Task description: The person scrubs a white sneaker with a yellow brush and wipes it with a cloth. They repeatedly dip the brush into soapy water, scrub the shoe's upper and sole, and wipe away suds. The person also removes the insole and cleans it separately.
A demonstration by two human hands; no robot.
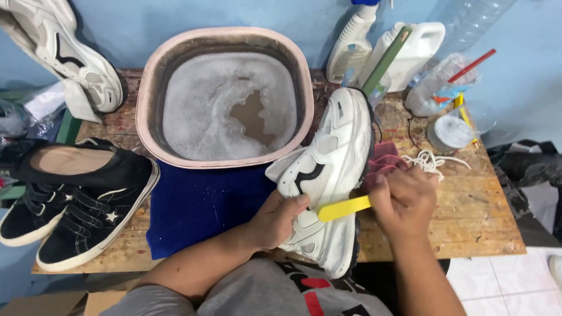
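Both bare forearms reach forward from the bottom edge and angle toward each other. The left hand (278,219) lies palm down, fingers curled, thumb stretched toward the right. The right hand (404,202) is closed in a fist, knuckles up, wrist bent slightly inward.

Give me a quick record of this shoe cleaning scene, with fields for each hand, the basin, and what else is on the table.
left hand: left hand steadies the white sneaker on the wooden table
right hand: right hand grips a yellow brush handle against the sneaker
basin: pink basin of foamy water, behind a blue towel
left side: black sneakers; another white sneaker
right side: red cloth, white laces, bottles
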